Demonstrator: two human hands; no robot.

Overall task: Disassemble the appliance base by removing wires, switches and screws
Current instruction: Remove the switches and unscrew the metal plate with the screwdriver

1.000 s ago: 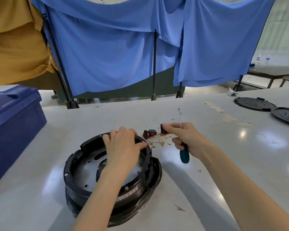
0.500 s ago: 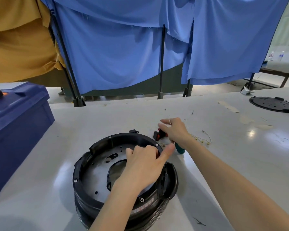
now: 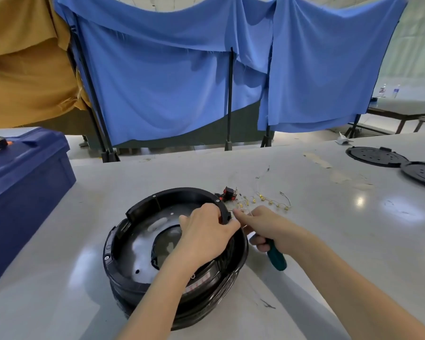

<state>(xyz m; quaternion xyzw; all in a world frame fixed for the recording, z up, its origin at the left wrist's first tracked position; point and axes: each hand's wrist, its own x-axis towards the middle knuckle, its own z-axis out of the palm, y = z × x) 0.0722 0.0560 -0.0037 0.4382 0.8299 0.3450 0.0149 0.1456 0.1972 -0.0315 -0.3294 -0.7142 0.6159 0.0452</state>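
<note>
Since the earlier frame the right hand [image 3: 268, 227] has been drawn back from the removed switch [image 3: 228, 193] to the rim of the appliance base [image 3: 138, 241], where it is now set just beside the left hand [image 3: 204, 231]. The base is stood open side up near the middle of the table [image 3: 329, 241], towards its near edge. Its far-right rim is clasped by the left hand, fingers curled over the lip, presumably so that the shell is kept from turning while work is done there. The screwdriver [image 3: 276, 257] is kept in the right hand, its teal handle wrapped by the lower fingers, so that forefinger and thumb are left free. These are stretched to the rim, where a thin strand seems to be picked at, though whether it is actually pinched cannot be told. The switch and the loose wires [image 3: 263, 200] with brass ends have been laid just beyond the base, towards the far edge, probably to be kept clear of the work. A blue bin [image 3: 22, 180] is stood at the left edge, and two black discs [image 3: 375, 157] are laid at the far right corner.
</note>
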